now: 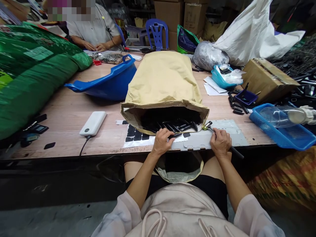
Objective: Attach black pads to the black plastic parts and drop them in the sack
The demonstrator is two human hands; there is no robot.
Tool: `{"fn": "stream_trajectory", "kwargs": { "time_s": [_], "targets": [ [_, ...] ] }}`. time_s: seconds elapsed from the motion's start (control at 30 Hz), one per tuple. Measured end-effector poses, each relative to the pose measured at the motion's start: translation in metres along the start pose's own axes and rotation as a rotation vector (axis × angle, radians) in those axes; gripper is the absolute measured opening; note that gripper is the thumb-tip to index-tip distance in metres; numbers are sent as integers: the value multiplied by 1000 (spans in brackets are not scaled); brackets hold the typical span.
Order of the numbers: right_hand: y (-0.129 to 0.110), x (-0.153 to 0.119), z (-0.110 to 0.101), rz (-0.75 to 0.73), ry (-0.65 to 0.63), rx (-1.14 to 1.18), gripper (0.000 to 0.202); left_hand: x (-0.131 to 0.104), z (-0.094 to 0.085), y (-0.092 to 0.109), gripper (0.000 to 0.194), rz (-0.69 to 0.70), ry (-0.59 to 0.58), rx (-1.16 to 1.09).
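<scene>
The left hand (161, 141) rests at the counter (69, 115) edge, its grip pinched on a slim black part (177, 135) that lies just ahead of the fingers, at the mouth of the tan paper sack (163, 82). More of the same black parts (172, 125) spill from the sack's dark opening, directly beyond that grip. The right hand (220, 143) is closed on a thin black-handled tool (223, 140); its metal tip points up and to the left of the grip, toward a small yellowish piece (205, 126) at the sack's corner, and the handle runs back past the wrist over the counter edge. Under both hands lies a pale sheet (222, 138), and just left of the left grip is a white sheet carrying black pads (134, 133).

To do this step well, I judge the left grip should hold the part low and steady against the sheet so it cannot roll, while the tool tip works close to the fingers with short strokes. Drawing one part at a time from the pile keeps the others from sliding off the edge into the open bag (180, 169) below, between the knees.
</scene>
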State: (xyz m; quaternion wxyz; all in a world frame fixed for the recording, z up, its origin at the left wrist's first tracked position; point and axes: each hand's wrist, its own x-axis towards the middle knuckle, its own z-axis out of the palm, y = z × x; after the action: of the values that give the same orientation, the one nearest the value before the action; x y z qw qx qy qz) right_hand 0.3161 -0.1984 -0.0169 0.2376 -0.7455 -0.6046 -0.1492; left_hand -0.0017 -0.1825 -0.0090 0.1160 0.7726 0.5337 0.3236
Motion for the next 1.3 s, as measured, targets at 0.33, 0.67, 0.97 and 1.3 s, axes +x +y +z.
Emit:
{"fn": "stream_trajectory", "kwargs": {
  "time_s": [0.33, 0.67, 0.97, 1.3],
  "targets": [
    [-3, 0, -4, 15, -36, -1, 33, -4, -6, 4, 13, 50, -91, 28],
    [-1, 0, -2, -7, -2, -16, 32, -3, -4, 2, 16, 34, -122, 8],
    [-1, 1, -1, 25, -4, -15, 31, -1, -5, 2, 17, -8, -144, -22],
    [1, -1, -13, 103, -27, -6, 35, 2, -7, 5, 21, -49, -163, -73]
  ]
}}
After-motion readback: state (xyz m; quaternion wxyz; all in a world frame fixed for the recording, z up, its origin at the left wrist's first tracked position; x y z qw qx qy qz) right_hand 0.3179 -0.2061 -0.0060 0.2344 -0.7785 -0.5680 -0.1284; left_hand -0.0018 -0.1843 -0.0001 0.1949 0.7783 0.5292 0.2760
